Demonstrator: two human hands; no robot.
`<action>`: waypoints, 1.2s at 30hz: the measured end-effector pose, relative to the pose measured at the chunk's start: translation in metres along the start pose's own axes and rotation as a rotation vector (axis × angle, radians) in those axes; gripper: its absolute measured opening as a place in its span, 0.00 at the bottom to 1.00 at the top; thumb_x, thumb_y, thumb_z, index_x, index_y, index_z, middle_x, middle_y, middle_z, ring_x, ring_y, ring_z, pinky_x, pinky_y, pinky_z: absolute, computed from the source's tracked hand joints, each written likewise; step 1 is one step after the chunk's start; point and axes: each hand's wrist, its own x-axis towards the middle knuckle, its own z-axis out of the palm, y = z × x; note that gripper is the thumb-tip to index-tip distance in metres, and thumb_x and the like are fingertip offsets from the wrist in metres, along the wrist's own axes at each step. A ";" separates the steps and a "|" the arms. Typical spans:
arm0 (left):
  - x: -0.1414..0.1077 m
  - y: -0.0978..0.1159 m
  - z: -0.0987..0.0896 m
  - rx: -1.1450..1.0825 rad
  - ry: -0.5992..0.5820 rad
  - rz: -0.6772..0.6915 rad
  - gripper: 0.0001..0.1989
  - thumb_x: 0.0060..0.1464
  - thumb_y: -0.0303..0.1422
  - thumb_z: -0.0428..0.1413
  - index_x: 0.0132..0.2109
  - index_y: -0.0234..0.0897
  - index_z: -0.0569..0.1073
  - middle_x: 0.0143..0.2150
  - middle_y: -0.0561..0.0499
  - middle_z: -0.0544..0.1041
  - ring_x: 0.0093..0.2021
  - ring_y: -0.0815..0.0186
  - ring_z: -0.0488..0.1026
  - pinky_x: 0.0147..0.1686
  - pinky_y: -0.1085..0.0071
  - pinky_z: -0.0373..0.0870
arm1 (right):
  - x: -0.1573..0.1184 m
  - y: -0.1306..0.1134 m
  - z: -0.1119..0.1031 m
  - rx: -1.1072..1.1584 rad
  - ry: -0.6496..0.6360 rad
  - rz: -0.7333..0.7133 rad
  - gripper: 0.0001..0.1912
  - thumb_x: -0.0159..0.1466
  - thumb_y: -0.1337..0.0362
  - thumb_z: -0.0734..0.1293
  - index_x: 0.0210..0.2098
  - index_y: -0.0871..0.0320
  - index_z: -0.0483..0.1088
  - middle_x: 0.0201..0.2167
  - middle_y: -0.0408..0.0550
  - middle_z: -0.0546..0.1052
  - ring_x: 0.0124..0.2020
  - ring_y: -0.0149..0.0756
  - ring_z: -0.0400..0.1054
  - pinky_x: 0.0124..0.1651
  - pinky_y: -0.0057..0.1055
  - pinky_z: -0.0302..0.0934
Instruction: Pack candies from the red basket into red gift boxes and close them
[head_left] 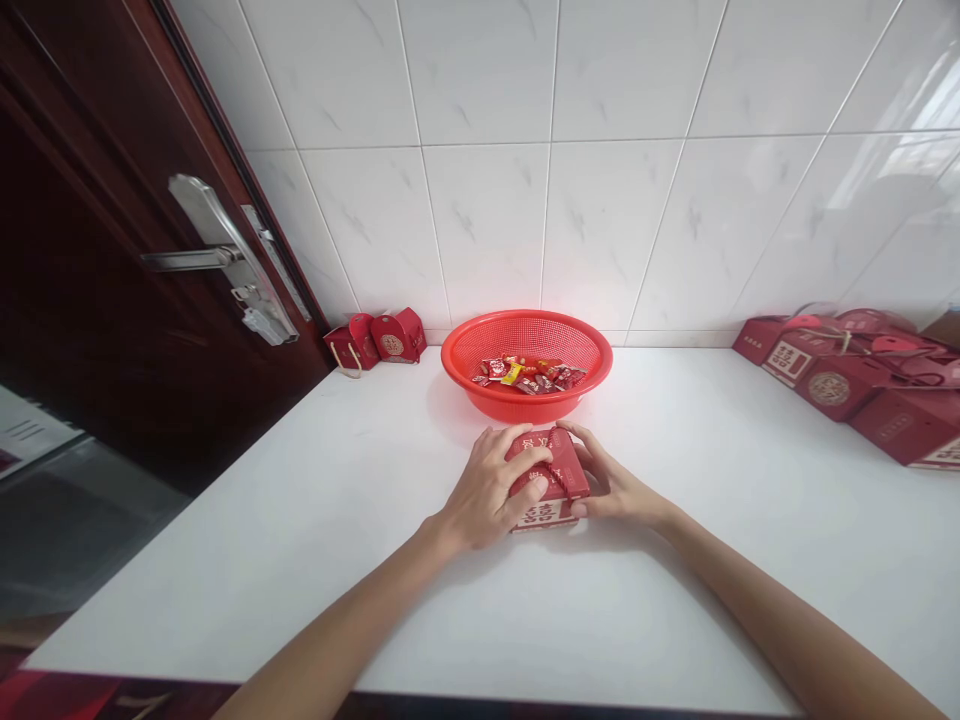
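A small red box with cream characters on its front stands on the white table, a dark red cord across its top. My left hand rests on its left side and top, fingers bent over the lid. Against the right side my right hand grips the box, thumb at the front corner and fingers at the back. Just behind is a red plastic basket holding several wrapped candies. The undersides of both hands are hidden.
Two small red boxes sit at the back left by the wall. Several red boxes are grouped at the back right. A dark door with a metal handle is at the left. The white table ends in front of me.
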 end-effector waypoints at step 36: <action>-0.002 -0.001 0.011 -0.285 0.145 -0.118 0.01 0.56 0.31 0.47 0.37 0.42 0.60 0.55 0.44 0.72 0.59 0.52 0.65 0.56 0.53 0.65 | -0.002 -0.010 0.004 -0.133 0.013 -0.059 0.57 0.55 0.46 0.78 0.74 0.45 0.44 0.70 0.59 0.60 0.71 0.55 0.53 0.69 0.58 0.47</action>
